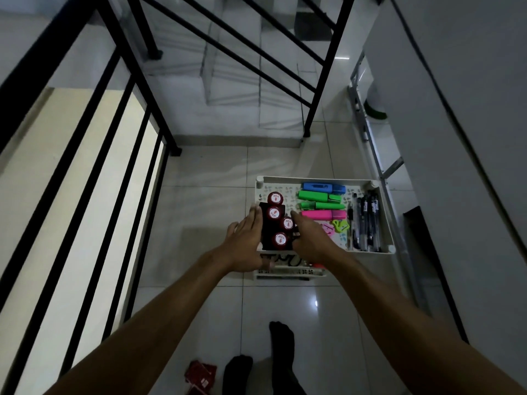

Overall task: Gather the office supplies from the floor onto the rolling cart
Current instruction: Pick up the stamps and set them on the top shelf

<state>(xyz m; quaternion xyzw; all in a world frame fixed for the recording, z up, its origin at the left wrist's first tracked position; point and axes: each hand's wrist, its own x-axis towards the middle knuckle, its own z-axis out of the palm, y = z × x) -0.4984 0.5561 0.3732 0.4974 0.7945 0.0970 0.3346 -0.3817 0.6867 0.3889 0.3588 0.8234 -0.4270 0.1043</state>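
A cluster of red-capped stamps (278,220), each cap printed "TOP", stands on black bases at the nine o'clock end of the rolling cart's (385,218) top tray, bracketed by a person's two bare hands. The left hand (246,246) lies flat against the cluster's nine o'clock side, its grip spread with fingers straight; the right hand (309,238) cups the three o'clock side, fingers loosely open, pinching nothing that can be made out. Both appear to be steadying or nudging the stamps into place rather than lifting them.

Toward three o'clock in the same tray lie a blue highlighter (323,187), green highlighters (320,196) and a pink highlighter (323,215) in a row, with dark pens (366,223) lined along the far edge and small bright clips (339,226) beside them. A lower tray (291,271) shows at six o'clock of the hands.

The step in hand looks like settling the stamps on the cart, with most supplies already aboard. At six o'clock on the tiled floor (328,323), just beside the person's dark-socked feet (259,366), red packets (199,376) remain. The next move likely calls for releasing the stamps without tipping them, then bending down for those packets.
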